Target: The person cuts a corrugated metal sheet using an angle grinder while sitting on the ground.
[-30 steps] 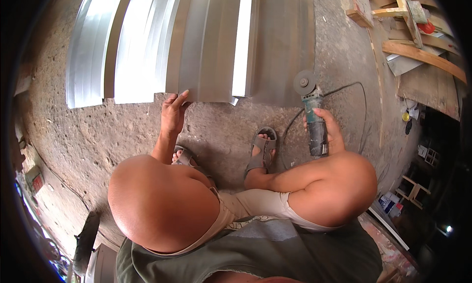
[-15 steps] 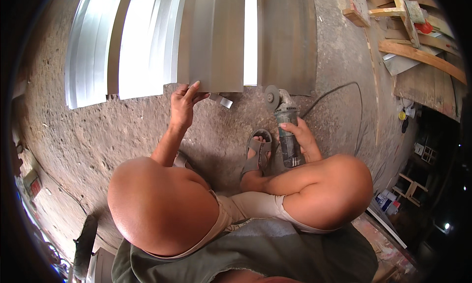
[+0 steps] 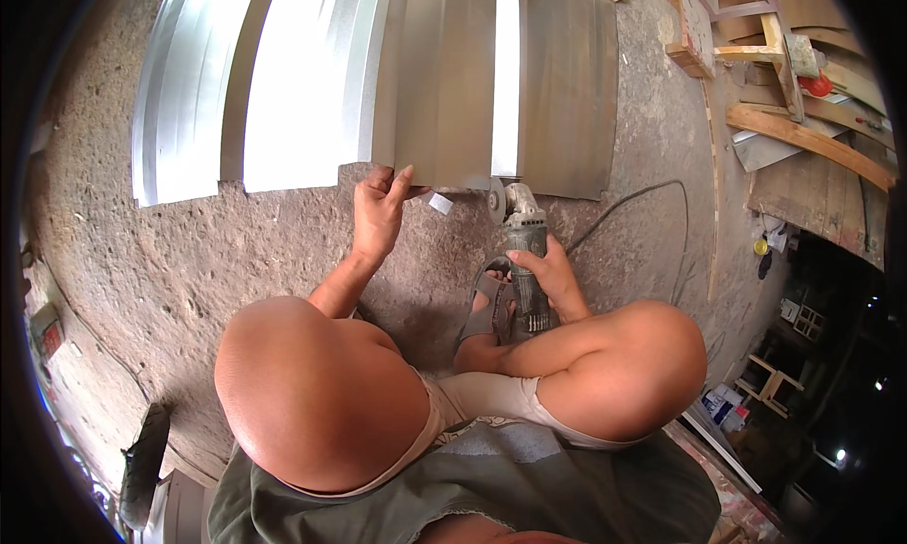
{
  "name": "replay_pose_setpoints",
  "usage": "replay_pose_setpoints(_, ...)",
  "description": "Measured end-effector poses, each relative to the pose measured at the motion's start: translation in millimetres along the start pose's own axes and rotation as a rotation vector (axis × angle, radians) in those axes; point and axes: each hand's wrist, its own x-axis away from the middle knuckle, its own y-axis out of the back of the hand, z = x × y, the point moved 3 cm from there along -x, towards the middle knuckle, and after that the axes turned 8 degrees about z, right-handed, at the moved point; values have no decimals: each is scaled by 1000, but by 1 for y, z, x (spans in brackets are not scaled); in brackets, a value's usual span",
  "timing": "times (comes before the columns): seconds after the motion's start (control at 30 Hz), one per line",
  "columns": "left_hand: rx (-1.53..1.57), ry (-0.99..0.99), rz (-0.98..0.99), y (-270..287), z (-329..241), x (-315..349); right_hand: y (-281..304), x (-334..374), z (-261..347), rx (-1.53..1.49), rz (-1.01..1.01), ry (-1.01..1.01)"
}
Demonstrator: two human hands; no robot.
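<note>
A ribbed sheet of metal roofing [image 3: 444, 90] lies on the floor ahead of me, its near edge facing my feet. My left hand [image 3: 380, 213] pinches that near edge between thumb and fingers, left of its middle. In my right hand [image 3: 556, 277] is an angle grinder [image 3: 527, 251], gripped round its dark body with the head pointing away from me. The grinder's disc [image 3: 498, 200] is at the sheet's near edge, below the bright rib; whether it touches cannot be made out. A small metal offcut [image 3: 440, 203] rests on the floor just right of my left hand.
The grinder's black cord [image 3: 652, 187] loops over the rough concrete floor [image 3: 189, 279] to the right. Wooden frames and planks [image 3: 803, 138] are piled at the far right. A dark cylinder [image 3: 144, 464] stands at the lower left. My sandalled foot [image 3: 487, 303] is close beside the grinder.
The grinder has moved left and its disc is now up at the sheet's edge. The whole scene has shifted slightly to the right in view. My left hand still holds the edge.
</note>
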Motion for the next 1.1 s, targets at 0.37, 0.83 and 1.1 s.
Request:
replay_pose_setpoints(0.37, 58, -7, 19, -5, -1, 1, -4, -1, 3, 27, -27, 59)
replay_pose_setpoints(0.83, 48, -11, 19, -5, -1, 2, -2, -3, 2, 27, -46, -21)
replay_pose_setpoints(1.1, 19, 5, 5, 0, 6, 1, 1, 8, 1, -26, -17, -17)
